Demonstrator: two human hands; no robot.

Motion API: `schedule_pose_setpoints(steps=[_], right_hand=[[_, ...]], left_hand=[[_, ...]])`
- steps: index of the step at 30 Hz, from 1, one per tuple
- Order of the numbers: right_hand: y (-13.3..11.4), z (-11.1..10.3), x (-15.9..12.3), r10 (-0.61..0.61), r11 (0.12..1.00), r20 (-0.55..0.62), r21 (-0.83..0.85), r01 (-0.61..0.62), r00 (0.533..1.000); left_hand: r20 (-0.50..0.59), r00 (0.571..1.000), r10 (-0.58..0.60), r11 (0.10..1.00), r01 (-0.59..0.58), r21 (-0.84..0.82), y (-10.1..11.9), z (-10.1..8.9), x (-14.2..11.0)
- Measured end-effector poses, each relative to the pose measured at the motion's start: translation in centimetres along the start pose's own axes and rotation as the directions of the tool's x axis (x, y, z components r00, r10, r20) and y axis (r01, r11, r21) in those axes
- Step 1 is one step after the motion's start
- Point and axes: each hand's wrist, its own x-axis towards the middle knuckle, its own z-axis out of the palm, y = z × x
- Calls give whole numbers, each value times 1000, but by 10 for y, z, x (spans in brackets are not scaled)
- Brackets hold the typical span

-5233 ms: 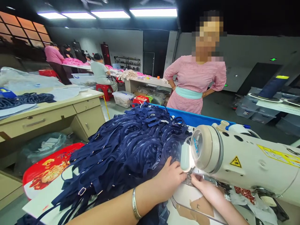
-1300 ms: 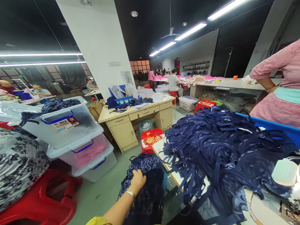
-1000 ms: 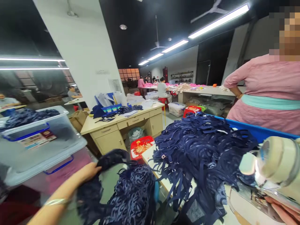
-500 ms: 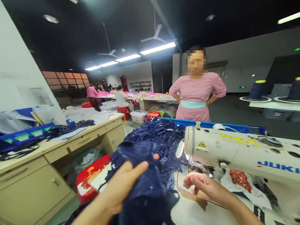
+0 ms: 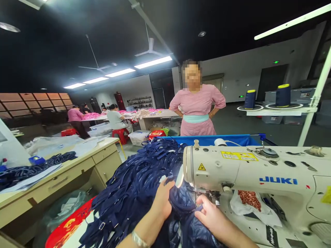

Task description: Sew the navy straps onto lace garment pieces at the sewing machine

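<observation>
A navy bra (image 5: 182, 198) with sheer mesh and narrow bands lies bunched at the left end of a white JUKI sewing machine (image 5: 245, 168). My left hand (image 5: 163, 197) is closed on its left side, fingers curled over the cloth. My right hand (image 5: 210, 215) pinches its edge between thumb and fingers, close to the needle and presser foot (image 5: 213, 197). The exact fold under the fingertips is hidden. A large heap of navy bras with straps and sliders (image 5: 137, 179) spreads left of the machine, right up to my left forearm.
A pouch of copper-coloured bits (image 5: 249, 200) lies under the machine arm. Thread cones (image 5: 283, 95) stand on a rack at right. A desk (image 5: 59, 175) runs along the left. A person in pink (image 5: 198, 106) stands beyond the blue bin (image 5: 232, 139).
The view has swung right. My left hand has brought the navy bra from over the heap to the machine, and my right hand has gone from holding nothing to pinching its edge.
</observation>
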Motion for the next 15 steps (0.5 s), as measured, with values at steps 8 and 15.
schedule_pose_setpoints(steps=[8, 15], right_hand=[[20, 14, 8, -222, 873, -21, -449, 189, 975], [38, 28, 9, -213, 690, -44, -714, 118, 976]], left_hand=[[304, 890, 339, 862, -423, 279, 5, 11, 47], [369, 850, 375, 758, -510, 406, -12, 41, 64]])
